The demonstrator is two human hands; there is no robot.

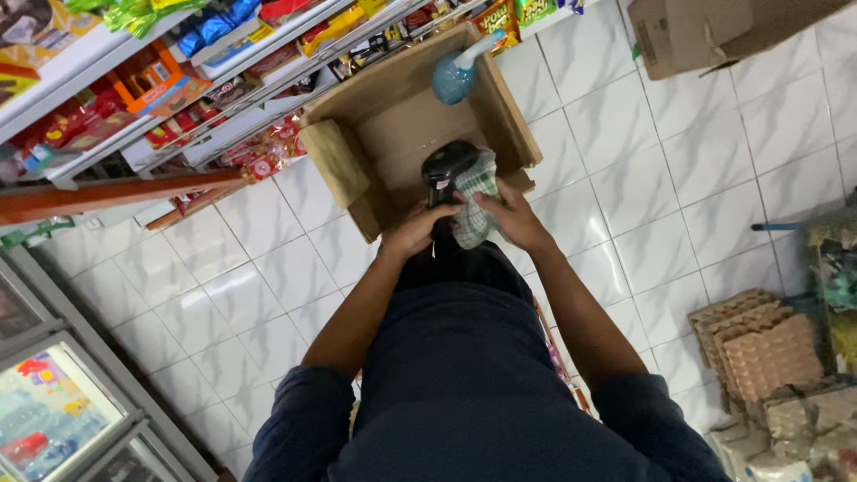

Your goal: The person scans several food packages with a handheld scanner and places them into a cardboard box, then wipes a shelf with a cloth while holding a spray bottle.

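1. The left hand [412, 230] is closed around the lower part of a black, glossy handheld device [445, 171], holding it upright.
2. The right hand [515, 217] presses a green-and-white checked cloth [476, 201] against the device's right side, fingers wrapped over it.
3. Both hands are equally near the device, which stands long axis up, above an open brown cardboard box [500, 107] on the white tiled floor [268, 268].
4. A blue spray bottle [453, 76] lies inside the box at its far end.

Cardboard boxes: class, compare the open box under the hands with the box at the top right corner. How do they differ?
The open box lies wholly in view on the tiled floor, its inside showing and a blue spray bottle in it; the corner box is cut off by the frame, only its outside showing. The person's hands are over the open box, far from the corner box. Both are brown cardboard.
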